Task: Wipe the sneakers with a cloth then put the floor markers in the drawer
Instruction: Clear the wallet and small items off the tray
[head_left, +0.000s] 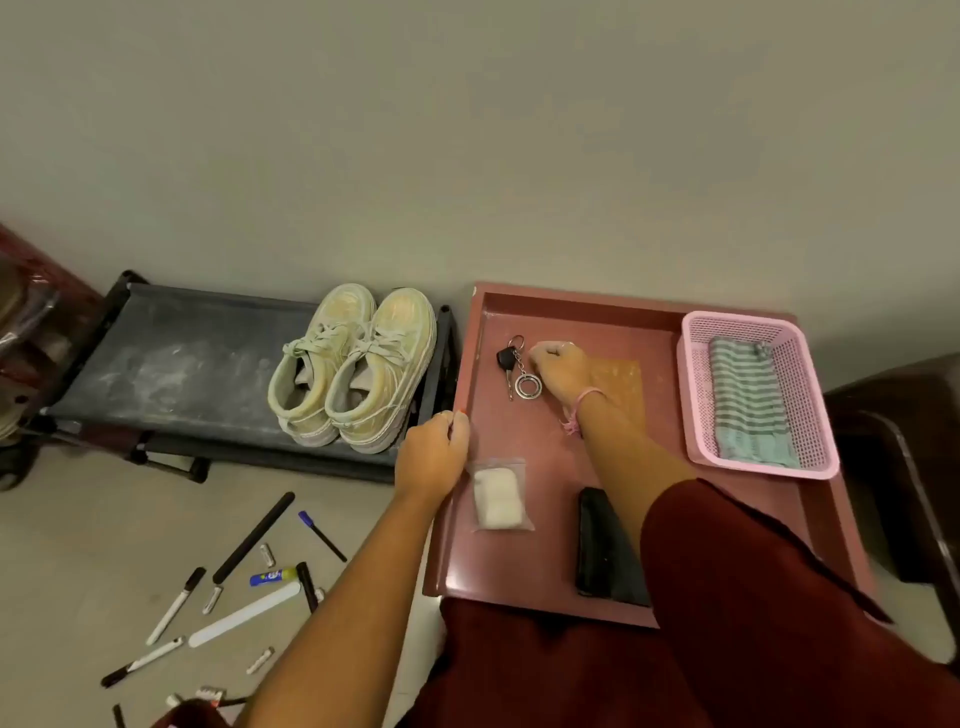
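Observation:
A pair of pale green sneakers stands on a low dark shoe rack against the wall. Several markers and pens lie scattered on the floor at lower left. A striped green cloth lies in a pink basket on a shallow red-brown tray. My left hand grips the tray's left rim. My right hand is over the tray with fingers curled, right beside a bunch of keys. Whether it touches the key chain, I cannot tell.
On the tray also lie a white pad in a clear bag and a black flat object. A glue stick and a white file lie among the markers. A dark chair stands to the right.

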